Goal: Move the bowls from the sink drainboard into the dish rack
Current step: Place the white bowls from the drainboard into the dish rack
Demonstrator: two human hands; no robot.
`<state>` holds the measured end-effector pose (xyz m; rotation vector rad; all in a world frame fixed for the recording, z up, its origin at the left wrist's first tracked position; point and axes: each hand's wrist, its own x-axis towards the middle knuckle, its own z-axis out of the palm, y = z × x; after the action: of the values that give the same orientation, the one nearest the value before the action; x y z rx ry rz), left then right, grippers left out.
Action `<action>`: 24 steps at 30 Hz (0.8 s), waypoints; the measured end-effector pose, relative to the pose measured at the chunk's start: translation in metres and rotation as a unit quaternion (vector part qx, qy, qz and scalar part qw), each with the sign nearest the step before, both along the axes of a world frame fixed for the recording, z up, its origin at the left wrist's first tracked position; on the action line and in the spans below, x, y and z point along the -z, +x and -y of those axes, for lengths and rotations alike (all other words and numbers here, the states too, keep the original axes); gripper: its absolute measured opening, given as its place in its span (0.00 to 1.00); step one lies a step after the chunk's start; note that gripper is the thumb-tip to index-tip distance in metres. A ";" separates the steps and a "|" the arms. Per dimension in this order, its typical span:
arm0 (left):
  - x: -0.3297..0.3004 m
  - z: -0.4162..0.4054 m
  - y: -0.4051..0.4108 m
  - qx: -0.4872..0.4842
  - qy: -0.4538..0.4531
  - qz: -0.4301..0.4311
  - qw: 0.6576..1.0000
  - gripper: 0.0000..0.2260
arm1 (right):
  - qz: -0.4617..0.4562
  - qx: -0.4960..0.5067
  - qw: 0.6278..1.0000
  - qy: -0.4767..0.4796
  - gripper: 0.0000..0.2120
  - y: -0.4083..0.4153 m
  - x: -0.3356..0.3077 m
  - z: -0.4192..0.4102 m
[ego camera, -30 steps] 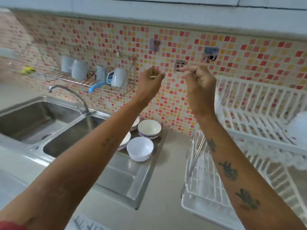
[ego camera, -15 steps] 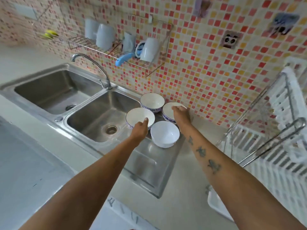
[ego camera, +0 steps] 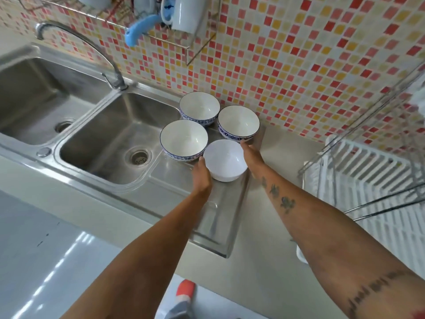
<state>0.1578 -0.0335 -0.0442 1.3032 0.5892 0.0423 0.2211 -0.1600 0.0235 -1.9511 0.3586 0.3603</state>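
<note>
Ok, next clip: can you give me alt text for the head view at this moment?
Both hands reach a plain white bowl on the steel drainboard, left hand at its left side, right hand at its right. Three blue-patterned bowls stand just behind it. A white dish rack waits at right.

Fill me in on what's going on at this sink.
A person is clearing bowls off the sink drainboard. The left hand and right hand sit on either side of the plain white bowl, which looks about to be lifted. Three blue-patterned bowls stand upright behind it. None has reached the white dish rack on the right yet.
</note>
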 end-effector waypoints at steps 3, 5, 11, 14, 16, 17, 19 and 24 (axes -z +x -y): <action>0.012 0.006 0.012 -0.032 -0.062 0.005 0.998 0.27 | -0.009 0.005 1.000 0.030 0.22 0.001 0.008 -0.004; 0.036 0.009 0.023 -0.038 -0.088 -0.003 0.995 0.33 | -0.016 0.010 0.999 0.036 0.23 0.001 0.012 -0.004; 0.077 0.023 0.036 -0.050 -0.101 -0.045 0.993 0.41 | -0.032 0.035 0.997 0.054 0.24 0.001 0.019 -0.004; 0.067 0.023 0.033 -0.046 -0.095 -0.050 0.993 0.45 | -0.038 0.051 0.996 0.070 0.24 0.000 0.020 -0.005; 0.053 0.022 0.029 -0.056 -0.101 -0.054 0.992 0.44 | -0.050 0.059 0.993 0.086 0.24 0.000 0.019 -0.005; 0.045 0.023 0.027 -0.060 -0.108 -0.057 0.991 0.44 | -0.057 0.064 0.992 0.095 0.25 0.000 0.018 -0.004; 0.021 0.024 0.018 -0.061 -0.116 -0.050 0.990 0.44 | -0.067 0.076 0.989 0.109 0.25 -0.002 0.014 -0.003; -0.034 0.031 0.000 -0.061 -0.155 -0.005 0.986 0.35 | -0.039 0.085 0.987 0.130 0.25 -0.007 -0.015 0.004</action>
<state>0.1575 -0.0643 -0.0105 0.9657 0.6567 0.0434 0.2140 -0.1636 0.0390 -1.6431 0.4994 0.3542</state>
